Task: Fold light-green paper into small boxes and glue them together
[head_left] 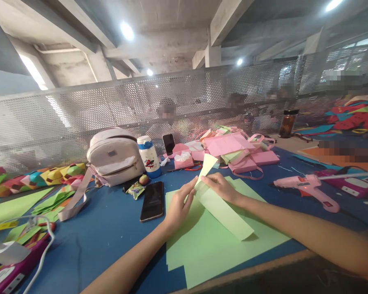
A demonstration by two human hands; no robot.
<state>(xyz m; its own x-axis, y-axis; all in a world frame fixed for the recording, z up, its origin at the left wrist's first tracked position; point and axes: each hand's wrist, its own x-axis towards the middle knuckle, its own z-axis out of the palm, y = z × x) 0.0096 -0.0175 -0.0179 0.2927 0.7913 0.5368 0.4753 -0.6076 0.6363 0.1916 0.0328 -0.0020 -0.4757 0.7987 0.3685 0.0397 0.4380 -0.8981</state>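
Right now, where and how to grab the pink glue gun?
Grip the pink glue gun by its handle with the right hand once free, from the near right side. The handle slants toward the person; the nozzle points left, away from that grip. A red light glows on the body, so the nozzle may be hot.

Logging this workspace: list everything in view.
paper strip: 1+, green, centre
sheets: several, green, beneath hands
phones: 2, black, middle
backpack: 1, pale pink, back left
bottle: 1, white/blue, beside backpack
packet: 1, green, before bottle
paper pieces: many, multicoloured, back, sides
glue gun: 1, pink, right
power strips: 2, magenta, both sides
jar: 1, brown, back right
fence: 1, grey, behind
table: 1, blue, beneath
lights: several, white, overhead
people: several, blurred, behind fence
left hand, right hand: 2, bare, on strip
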